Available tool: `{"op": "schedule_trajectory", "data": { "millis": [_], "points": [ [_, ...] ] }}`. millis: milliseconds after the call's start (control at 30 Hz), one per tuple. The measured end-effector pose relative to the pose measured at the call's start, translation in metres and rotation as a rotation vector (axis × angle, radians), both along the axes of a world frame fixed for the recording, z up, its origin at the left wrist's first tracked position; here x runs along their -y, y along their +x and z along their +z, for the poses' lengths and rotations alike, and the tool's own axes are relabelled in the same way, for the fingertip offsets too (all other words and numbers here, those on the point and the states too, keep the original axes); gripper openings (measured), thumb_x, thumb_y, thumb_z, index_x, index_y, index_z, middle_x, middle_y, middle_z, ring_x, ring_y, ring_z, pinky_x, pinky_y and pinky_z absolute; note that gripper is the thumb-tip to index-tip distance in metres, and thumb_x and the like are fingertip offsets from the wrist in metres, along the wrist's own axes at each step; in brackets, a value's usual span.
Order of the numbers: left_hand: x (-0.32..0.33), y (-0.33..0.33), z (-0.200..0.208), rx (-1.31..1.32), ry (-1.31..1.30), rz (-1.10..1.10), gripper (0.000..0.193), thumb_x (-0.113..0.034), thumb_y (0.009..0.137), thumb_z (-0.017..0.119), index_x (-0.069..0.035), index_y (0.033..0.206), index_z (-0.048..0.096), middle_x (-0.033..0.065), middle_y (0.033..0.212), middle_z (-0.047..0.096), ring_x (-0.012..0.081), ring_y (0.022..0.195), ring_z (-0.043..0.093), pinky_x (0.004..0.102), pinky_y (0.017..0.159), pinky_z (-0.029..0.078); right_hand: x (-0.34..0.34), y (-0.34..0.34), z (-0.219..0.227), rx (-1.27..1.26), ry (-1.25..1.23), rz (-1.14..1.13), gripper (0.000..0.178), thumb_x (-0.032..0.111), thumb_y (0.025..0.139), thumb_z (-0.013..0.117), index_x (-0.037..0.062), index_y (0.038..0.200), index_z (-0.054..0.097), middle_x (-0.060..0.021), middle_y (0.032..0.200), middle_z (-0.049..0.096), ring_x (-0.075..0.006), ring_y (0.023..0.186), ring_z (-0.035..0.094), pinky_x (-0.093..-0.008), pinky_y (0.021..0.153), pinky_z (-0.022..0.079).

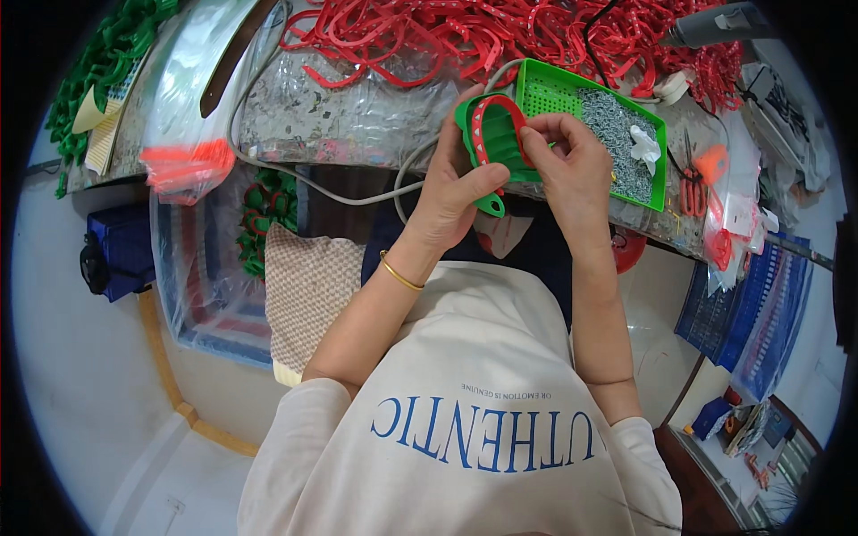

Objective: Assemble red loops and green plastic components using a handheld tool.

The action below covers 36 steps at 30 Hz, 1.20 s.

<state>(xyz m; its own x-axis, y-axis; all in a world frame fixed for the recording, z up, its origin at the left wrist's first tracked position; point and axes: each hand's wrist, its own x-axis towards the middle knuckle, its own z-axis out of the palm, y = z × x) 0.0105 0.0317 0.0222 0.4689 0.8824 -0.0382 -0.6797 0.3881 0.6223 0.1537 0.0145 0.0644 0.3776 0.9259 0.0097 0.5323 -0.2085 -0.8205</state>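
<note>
1. We see the thin green moulded plastic piece [502, 138] held up between the two hands, over the near edge of the worn grey worktable [349, 121].
2. Its long axis is hard to fix, since fingers cover parts of both sides; the small rounded tab with a hole [489, 206] points down, toward the wearer's body.
3. On it we see the narrow red strip with white triangles [479, 134], bent into an arch: the rounded top faces away from the wearer, and the two legs run back toward the body.
4. The left hand [451, 189] grips the green piece from its left side, thumb lying across the lower part and the fingers behind.
5. The right hand [574, 165] pinches between thumb and bent forefinger at the red strip's right leg; we cannot tell whether it also grips the green edge there.
6. Just beyond the right hand sits the bright green rectangular plastic tray [550, 89], holding a heap of small silvery metal pieces [609, 134] and a crumpled white scrap [643, 148].
7. Along the table's far side we find the tangled heap of red strips [411, 40].
</note>
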Motion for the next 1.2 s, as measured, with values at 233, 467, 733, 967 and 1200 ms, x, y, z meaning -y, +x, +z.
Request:
{"op": "schedule_trajectory", "data": {
  "millis": [233,467,733,967,1200],
  "points": [
    [0.003,-0.010,0.002,0.096,-0.130,-0.117,0.085,-0.026,0.081,0.072,-0.018,0.151,0.025,0.0093,0.138,0.046,0.0232,0.125,0.049,0.0445,0.104,0.044,0.003,0.018,-0.006,-0.279,-0.052,0.110,0.017,0.010,0.087,0.068,0.0004,0.100,0.064,0.0003,0.084,0.063,-0.0016,0.066,0.052,-0.0178,0.058,0.042],
    [0.011,-0.009,-0.004,0.497,-0.325,-0.394,0.088,-0.040,0.079,0.074,-0.021,0.151,0.026,0.0177,0.142,0.042,0.0412,0.126,0.048,0.0587,0.097,0.046,0.015,0.016,0.027,-0.731,-0.159,0.249,0.044,0.008,0.081,0.063,0.0036,0.122,0.050,-0.0026,0.096,0.062,-0.0051,0.076,0.056,-0.0179,0.061,0.043],
    [0.025,0.003,-0.010,0.624,-0.469,-0.244,0.088,-0.037,0.079,0.074,-0.020,0.150,0.025,0.0181,0.139,0.045,0.0410,0.122,0.052,0.0563,0.104,0.044,0.032,0.021,0.008,-0.717,-0.078,0.256,0.044,0.010,0.086,0.066,0.0061,0.126,0.047,-0.0048,0.096,0.063,-0.0082,0.078,0.059,-0.0224,0.066,0.047],
    [0.046,0.007,-0.027,0.461,-0.460,-0.487,0.083,-0.038,0.076,0.077,-0.025,0.146,0.036,0.0139,0.135,0.049,0.0399,0.121,0.049,0.0520,0.098,0.047,0.010,0.098,0.060,0.059,1.068,-0.427,0.026,0.015,0.093,0.061,-0.0031,0.111,0.056,-0.0085,0.098,0.062,-0.0173,0.096,0.060,-0.0273,0.085,0.049],
    [0.054,0.023,-0.024,0.428,-0.484,-0.559,0.077,-0.038,0.076,0.076,-0.025,0.143,0.040,0.0109,0.123,0.054,0.0377,0.111,0.053,0.0498,0.096,0.049,-0.070,0.167,0.125,-0.423,0.469,0.386,0.069,0.026,0.078,0.079,0.0041,0.136,0.048,-0.0004,0.112,0.058,-0.0138,0.098,0.058,-0.0333,0.085,0.048]
  ]
}}
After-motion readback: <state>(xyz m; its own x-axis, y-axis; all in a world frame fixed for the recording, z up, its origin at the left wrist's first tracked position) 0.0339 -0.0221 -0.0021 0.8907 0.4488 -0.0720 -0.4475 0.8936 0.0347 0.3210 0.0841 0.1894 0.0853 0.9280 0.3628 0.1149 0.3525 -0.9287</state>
